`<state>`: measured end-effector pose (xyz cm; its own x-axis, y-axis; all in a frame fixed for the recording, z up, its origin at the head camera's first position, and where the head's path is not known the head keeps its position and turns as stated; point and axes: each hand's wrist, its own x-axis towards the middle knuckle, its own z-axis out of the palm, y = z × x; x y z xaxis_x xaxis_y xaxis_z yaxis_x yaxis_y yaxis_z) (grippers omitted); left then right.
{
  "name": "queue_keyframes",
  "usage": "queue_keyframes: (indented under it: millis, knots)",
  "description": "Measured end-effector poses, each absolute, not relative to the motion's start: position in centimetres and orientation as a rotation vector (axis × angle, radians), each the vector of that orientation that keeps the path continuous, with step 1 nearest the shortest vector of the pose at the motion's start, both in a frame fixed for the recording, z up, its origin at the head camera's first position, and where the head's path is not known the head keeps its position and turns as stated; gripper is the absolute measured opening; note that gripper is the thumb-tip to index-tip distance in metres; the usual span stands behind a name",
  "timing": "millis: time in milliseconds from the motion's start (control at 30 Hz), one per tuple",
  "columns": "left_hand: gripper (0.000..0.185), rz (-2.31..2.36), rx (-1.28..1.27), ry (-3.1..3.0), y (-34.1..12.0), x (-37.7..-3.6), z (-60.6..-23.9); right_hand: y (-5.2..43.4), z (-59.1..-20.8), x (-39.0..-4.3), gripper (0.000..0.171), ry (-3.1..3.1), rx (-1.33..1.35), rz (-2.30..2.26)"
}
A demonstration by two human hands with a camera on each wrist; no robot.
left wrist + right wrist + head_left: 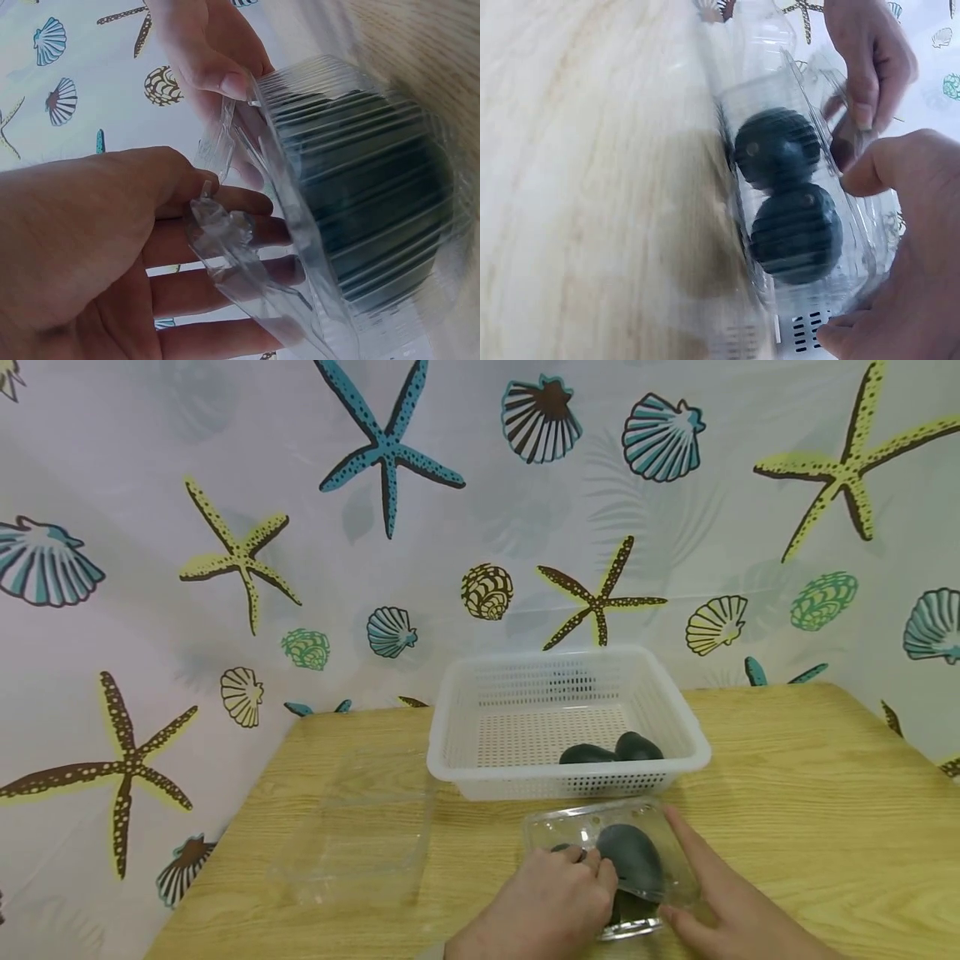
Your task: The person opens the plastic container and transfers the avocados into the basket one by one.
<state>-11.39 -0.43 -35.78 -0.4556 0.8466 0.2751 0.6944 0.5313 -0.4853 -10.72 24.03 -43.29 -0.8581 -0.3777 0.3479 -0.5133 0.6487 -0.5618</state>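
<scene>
In the head view, low and right of centre, a clear ribbed plastic clamshell box (600, 852) lies on the pale wooden table (825, 793) with dark green avocados (630, 858) inside. The left hand (543, 906) curls over the box's near left edge, fingers pinching the thin plastic; the right hand (723, 902) lies along its right side with the forefinger stretched straight against the wall. Just behind, in the middle of the frame, a white perforated plastic basket (465, 727) holds two more dark avocados (611, 750). To the left lies a second, empty clear plastic tray (360, 827), well apart from the hands. A curtain printed with starfish and shells (240, 527) fills the top.

In the left wrist view, the left hand's fingers (217, 259) pinch a crumpled plastic flap, and the right hand's thumb (225, 82) presses the box rim at top centre.

In the right wrist view, two avocados (784, 191) sit stacked at the centre, the box tilted on the table.

The risk, as I judge it: the flimsy lid may give suddenly, and with the box tipped, an avocado could roll out towards the near table edge. The basket's near wall stands right against the box, so lifted fruit must clear it.
</scene>
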Motion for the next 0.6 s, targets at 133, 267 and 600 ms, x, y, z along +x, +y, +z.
queue_keyframes:
  millis: [133,267,600]
  knots:
    - [0.008,0.368,-1.261,-2.276,-0.7,-11.6,-35.8,23.6,-43.5,-10.6,0.105,-2.653,0.718,1.069]
    - [0.003,0.277,-1.295,-2.238,-1.1,-11.7,-35.6,23.7,-43.7,-10.7,0.105,-2.57,0.808,1.081]
    - [0.017,0.233,-1.254,-2.188,-1.6,-12.0,-35.4,24.1,-44.0,-10.7,0.115,-2.603,0.617,1.06]
